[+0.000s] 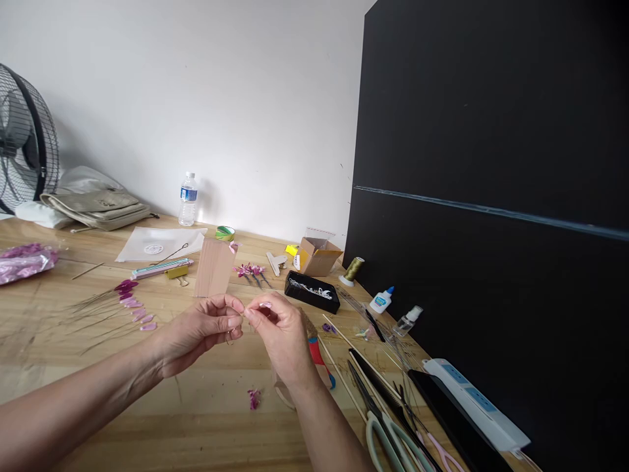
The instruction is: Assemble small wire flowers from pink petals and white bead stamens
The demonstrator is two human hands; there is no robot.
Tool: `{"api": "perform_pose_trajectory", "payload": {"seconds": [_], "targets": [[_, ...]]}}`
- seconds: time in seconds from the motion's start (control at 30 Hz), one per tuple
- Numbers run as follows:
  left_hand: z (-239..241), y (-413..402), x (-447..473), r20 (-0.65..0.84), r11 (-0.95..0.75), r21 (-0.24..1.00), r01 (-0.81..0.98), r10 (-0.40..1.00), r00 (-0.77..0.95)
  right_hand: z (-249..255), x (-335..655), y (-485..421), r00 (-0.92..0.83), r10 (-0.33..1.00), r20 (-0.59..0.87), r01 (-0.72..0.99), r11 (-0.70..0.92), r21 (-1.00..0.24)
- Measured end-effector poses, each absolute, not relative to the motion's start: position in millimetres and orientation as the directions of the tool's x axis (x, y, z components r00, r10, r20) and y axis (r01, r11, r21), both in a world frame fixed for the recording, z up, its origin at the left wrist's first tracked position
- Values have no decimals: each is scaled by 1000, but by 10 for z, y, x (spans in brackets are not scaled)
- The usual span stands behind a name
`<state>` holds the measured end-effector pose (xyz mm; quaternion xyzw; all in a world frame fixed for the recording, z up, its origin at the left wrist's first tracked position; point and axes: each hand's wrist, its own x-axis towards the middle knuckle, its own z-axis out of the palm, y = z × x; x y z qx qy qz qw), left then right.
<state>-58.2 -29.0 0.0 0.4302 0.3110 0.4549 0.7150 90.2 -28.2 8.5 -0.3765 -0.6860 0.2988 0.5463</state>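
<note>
Over the table's middle, my left hand (209,328) and my right hand (282,337) meet with pinched fingertips. A small pale pink petal (265,304) shows among the fingers of my right hand. What the left fingertips pinch is too small to make out; a thin curved wire seems to hang below them. Left of my hands lies a row of wired petals (137,311), dark magenta to pale pink. Behind my hands stands a wooden block (215,267), with a bit of pink at its top corner. A small magenta blossom (253,398) lies in front.
Scissors (381,419), a comb (376,377) and sticks lie at the right. Behind are a black tray (312,293), a cardboard box (317,255), pink flower stems (251,272) and a thread spool (352,270). A glue bottle (382,300) and a power strip (476,403) line the black panel.
</note>
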Motion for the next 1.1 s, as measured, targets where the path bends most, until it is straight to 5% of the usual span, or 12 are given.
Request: {"api": "perform_pose_trajectory", "payload": {"seconds": [0.43, 1.1], "targets": [[21, -276, -576, -17, 194, 878, -438, 926, 377, 1, 883, -227, -171, 946, 275, -45, 272, -961], [-31, -234, -594, 26, 150, 909, -388, 911, 412, 41, 884, -241, -227, 964, 139, -291, 69, -954]]}}
